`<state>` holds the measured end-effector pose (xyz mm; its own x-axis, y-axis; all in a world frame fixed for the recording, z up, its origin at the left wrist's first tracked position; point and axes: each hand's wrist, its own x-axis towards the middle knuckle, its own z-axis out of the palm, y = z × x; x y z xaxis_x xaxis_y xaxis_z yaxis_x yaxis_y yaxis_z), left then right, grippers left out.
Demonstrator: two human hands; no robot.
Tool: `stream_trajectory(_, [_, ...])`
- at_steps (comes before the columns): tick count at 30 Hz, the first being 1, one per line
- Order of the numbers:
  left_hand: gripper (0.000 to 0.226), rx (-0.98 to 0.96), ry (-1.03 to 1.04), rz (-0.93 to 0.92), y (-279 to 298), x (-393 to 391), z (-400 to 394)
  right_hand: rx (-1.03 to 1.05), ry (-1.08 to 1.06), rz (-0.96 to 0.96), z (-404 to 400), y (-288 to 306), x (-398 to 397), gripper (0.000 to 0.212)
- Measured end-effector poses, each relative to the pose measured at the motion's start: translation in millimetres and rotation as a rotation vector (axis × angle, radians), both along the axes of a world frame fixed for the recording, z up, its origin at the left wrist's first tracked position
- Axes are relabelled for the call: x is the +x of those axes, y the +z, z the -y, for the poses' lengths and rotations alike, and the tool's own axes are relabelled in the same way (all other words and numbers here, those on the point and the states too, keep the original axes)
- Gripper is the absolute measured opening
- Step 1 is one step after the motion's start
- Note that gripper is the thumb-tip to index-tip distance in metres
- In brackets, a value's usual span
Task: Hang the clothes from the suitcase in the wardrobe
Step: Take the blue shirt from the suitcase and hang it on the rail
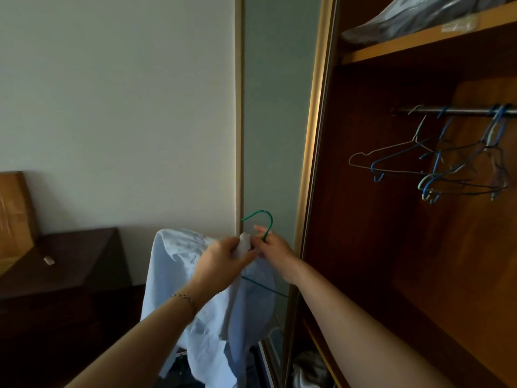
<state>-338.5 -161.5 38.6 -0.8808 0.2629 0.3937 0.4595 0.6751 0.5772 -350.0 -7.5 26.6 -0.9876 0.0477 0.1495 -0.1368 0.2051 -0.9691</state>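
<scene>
A light blue shirt (201, 303) hangs in front of me on a green wire hanger (263, 218), whose hook sticks up above my hands. My left hand (221, 261) pinches the shirt's collar just left of the hook. My right hand (272, 247) grips the hanger's neck under the hook. A green bar of the hanger shows below the shirt's right side. Both hands are left of the open wooden wardrobe (391, 219). Its metal rail (461, 111) is up and to the right of the hanger. The suitcase is out of sight.
Several bare wire hangers (436, 166), blue and grey, hang on the rail. A wooden shelf (419, 40) above holds a grey plastic-wrapped bundle (425, 15). The sliding door frame (310, 163) stands between me and the wardrobe. A dark wooden nightstand (64, 264) is at the left.
</scene>
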Motion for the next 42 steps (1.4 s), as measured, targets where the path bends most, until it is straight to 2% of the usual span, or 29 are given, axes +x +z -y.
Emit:
stream_trajectory(1, [0.040, -0.019, -0.036, -0.017, 4.3, -2.1, 5.0, -0.023, 0.008, 0.021, -2.2, -1.2, -0.2, 0.015])
stream_trajectory(3, [0.038, -0.054, -0.016, -0.232, 12.2, -17.7, 18.3, 0.012, -0.032, 0.035, -6.1, -2.7, -1.2, 0.027])
stream_trajectory(4, [0.040, -0.127, 0.004, -0.338, 16.2, -28.5, 26.7, 0.029, -0.052, 0.028, -7.0, -1.9, -1.7, 0.031])
stream_trajectory(5, [0.046, -0.240, 0.001, -0.369, 19.8, -38.1, 34.0, 0.054, -0.065, 0.028, -8.3, -0.6, -3.1, 0.033])
stream_trajectory(7, [0.045, -0.433, -0.074, -0.249, 23.0, -47.9, 40.3, 0.055, -0.042, 0.032, -8.6, 4.1, -3.9, 0.034])
stream_trajectory(9, [0.027, -0.480, -0.120, -0.094, 24.4, -45.4, 39.4, 0.062, 0.029, 0.049, -8.3, 10.5, -3.2, 0.035])
stream_trajectory(12, [0.024, -0.431, -0.080, -0.176, 34.2, -45.4, 43.1, 0.063, 0.111, 0.146, -17.3, 19.6, 1.7, 0.039])
stream_trajectory(14, [0.023, -0.420, -0.063, -0.255, 41.9, -47.1, 48.5, 0.086, 0.038, 0.205, -35.4, 20.1, 5.7, 0.047])
stream_trajectory(16, [0.023, -0.400, -0.052, -0.304, 50.1, -48.8, 53.8, 0.000, -0.092, 0.237, -60.4, 11.4, 7.7, 0.050])
stream_trajectory(18, [0.023, -0.373, -0.037, -0.339, 58.6, -50.2, 59.9, -0.160, -0.193, 0.288, -83.8, -6.0, 11.4, 0.040])
stream_trajectory(21, [0.023, -0.330, -0.032, -0.405, 70.3, -52.7, 64.0, -0.257, -0.312, 0.442, -104.5, -40.3, 19.9, 0.026])
stream_trajectory(23, [0.022, -0.344, -0.041, -0.460, 76.3, -52.8, 62.6, -0.304, -0.272, 0.522, -105.4, -59.5, 22.1, 0.024])
stream_trajectory(27, [0.019, -0.361, -0.052, -0.533, 84.3, -53.3, 63.7, -0.407, -0.205, 0.509, -92.9, -71.7, 17.1, 0.025])
stream_trajectory(32, [0.020, -0.352, -0.001, -0.468, 88.5, -54.4, 78.3, -0.414, -0.187, 0.496, -81.8, -67.0, 13.8, 0.023])
stream_trajectory(35, [0.018, -0.266, 0.054, -0.401, 88.7, -52.0, 86.1, -0.473, -0.170, 0.488, -78.0, -67.8, 17.8, 0.022])
stream_trajectory(39, [0.019, -0.163, 0.100, -0.315, 90.6, -50.0, 89.0, -0.328, -0.071, 0.462, -59.0, -68.5, 21.6, 0.024])
stream_trajectory(42, [0.021, -0.115, 0.096, -0.273, 91.5, -46.9, 85.5, -0.119, -0.008, 0.429, -26.3, -62.7, 17.5, 0.045])
